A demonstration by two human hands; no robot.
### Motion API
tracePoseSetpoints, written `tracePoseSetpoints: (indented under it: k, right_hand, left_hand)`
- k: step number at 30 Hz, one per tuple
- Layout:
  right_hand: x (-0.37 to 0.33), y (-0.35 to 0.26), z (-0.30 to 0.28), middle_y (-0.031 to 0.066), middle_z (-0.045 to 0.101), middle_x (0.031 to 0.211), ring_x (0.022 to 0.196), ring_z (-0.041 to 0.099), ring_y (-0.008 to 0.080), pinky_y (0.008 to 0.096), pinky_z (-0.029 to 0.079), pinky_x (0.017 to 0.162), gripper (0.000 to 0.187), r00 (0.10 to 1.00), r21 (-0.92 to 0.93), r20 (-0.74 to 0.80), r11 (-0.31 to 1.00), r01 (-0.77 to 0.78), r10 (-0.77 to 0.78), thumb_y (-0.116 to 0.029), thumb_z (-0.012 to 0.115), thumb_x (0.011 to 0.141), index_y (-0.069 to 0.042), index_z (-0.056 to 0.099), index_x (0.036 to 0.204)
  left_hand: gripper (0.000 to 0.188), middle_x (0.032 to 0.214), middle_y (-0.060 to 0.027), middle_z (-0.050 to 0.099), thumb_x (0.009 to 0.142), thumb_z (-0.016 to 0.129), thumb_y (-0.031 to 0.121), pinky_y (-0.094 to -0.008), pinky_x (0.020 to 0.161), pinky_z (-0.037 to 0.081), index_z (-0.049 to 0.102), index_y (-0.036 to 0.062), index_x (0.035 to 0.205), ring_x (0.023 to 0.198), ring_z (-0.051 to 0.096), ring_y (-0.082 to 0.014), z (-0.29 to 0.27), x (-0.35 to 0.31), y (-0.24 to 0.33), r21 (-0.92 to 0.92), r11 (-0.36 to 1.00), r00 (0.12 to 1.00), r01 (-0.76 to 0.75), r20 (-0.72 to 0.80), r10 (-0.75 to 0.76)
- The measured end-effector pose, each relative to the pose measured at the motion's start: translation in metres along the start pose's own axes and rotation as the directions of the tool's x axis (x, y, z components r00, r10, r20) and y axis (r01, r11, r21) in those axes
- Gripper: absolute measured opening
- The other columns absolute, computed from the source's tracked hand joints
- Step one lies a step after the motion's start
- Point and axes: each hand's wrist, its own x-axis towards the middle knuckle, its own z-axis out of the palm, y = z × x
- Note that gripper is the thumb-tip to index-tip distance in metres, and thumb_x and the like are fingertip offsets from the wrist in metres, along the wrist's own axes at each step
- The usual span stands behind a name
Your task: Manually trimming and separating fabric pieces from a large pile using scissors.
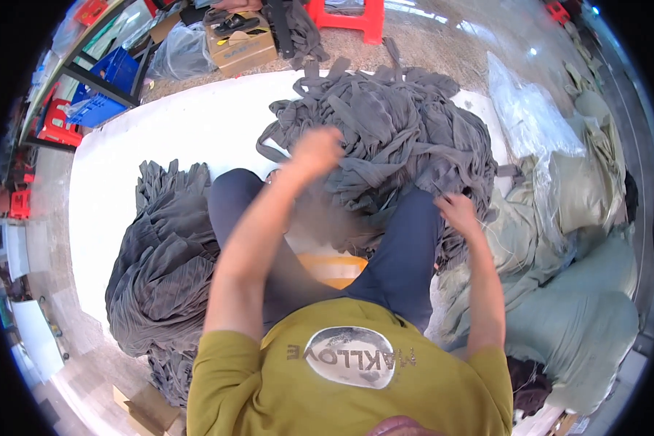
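A large heap of dark grey cloth pieces point(374, 109) with long strips lies in front of me. My left hand point(317, 152) is over its near left side, smeared by motion, with the fingers looking curled; whether it holds anything is unclear. A blurred patch of grey cloth point(330, 218) shows below that forearm, between my knees. At the heap's right edge, beside my right knee, my right hand point(458, 214) is closed in a pinch. A thin dark thing shows at its fingertips, too small to name. Another pile of gathered grey cloth point(163, 269) lies by my left leg.
Both piles rest on a white sheet point(105, 196). Pale green filled sacks point(581, 305) and clear plastic point(530, 109) crowd the right. Beyond the sheet are a cardboard box point(243, 52), a red stool point(356, 22) and a blue crate point(105, 87). Something yellow point(330, 269) shows between my legs.
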Motion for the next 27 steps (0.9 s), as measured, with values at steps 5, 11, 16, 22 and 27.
tracePoseSetpoints:
  k: [5, 11, 16, 22, 27]
  right_hand:
    - [0.146, -0.043, 0.059, 0.0166, 0.072, 0.095, 0.09, 0.069, 0.0305, 0.0389, 0.051, 0.081, 0.036, 0.933, 0.053, -0.269, 0.963, 0.263, -0.24, -0.037, 0.068, 0.086, -0.004, 0.072, 0.102]
    - [0.229, -0.032, 0.124, 0.0259, 0.067, 0.111, 0.104, 0.063, 0.0412, 0.0458, 0.049, 0.089, 0.056, 0.937, -0.182, -0.229, 0.958, 0.223, -0.262, -0.039, 0.072, 0.082, 0.002, 0.061, 0.118]
    - [0.199, -0.049, 0.132, 0.0283, 0.065, 0.113, 0.105, 0.063, 0.0448, 0.0494, 0.049, 0.088, 0.066, 0.97, -0.402, -0.218, 0.916, 0.009, -0.106, -0.031, 0.068, 0.085, -0.006, 0.043, 0.14]
    - [0.191, -0.063, 0.162, 0.0266, 0.066, 0.111, 0.102, 0.064, 0.0431, 0.0494, 0.05, 0.087, 0.065, 0.985, -0.451, -0.131, 0.892, 0.044, -0.114, -0.027, 0.068, 0.084, -0.009, 0.043, 0.141]
    - [0.205, -0.036, 0.128, 0.0251, 0.066, 0.114, 0.105, 0.064, 0.0428, 0.0474, 0.049, 0.091, 0.064, 0.983, -0.505, -0.183, 0.86, -0.077, -0.02, -0.025, 0.069, 0.083, -0.007, 0.046, 0.139]
  left_hand:
    - [0.039, 0.121, -0.0123, 0.06, 0.076, 0.072, 0.008, -0.0495, 0.103, 0.041, 0.063, 0.0054, 0.113, 0.125, 0.052, -0.034, -0.038, -0.177, 0.058, 0.292, 0.94, 0.778, -0.174, -0.545, 0.313]
    - [0.086, 0.152, -0.0155, 0.034, 0.065, 0.083, 0.022, -0.0634, 0.108, 0.028, 0.045, 0.0148, 0.142, 0.142, 0.025, -0.0448, 0.0, -0.395, -0.085, 0.285, 0.485, 0.554, 0.827, -0.558, -0.618]
    - [0.093, 0.158, -0.0094, 0.022, 0.064, 0.083, 0.037, -0.0706, 0.104, 0.028, 0.039, 0.0408, 0.146, 0.143, 0.018, -0.0442, 0.077, -0.426, -0.197, 0.584, 0.499, 0.744, 0.64, -0.308, -0.593]
    - [0.065, 0.124, -0.0129, 0.063, 0.076, 0.076, 0.042, -0.0537, 0.103, 0.038, 0.058, 0.0201, 0.135, 0.117, 0.056, -0.0332, 0.117, -0.493, -0.398, 0.84, 0.086, 0.779, 0.536, -0.453, -0.434]
    - [0.06, 0.119, -0.0118, 0.066, 0.078, 0.076, 0.043, -0.0467, 0.103, 0.04, 0.062, 0.0147, 0.129, 0.113, 0.058, -0.0316, -0.046, -0.49, -0.505, 0.489, 0.183, 0.49, 0.853, -0.627, -0.605]
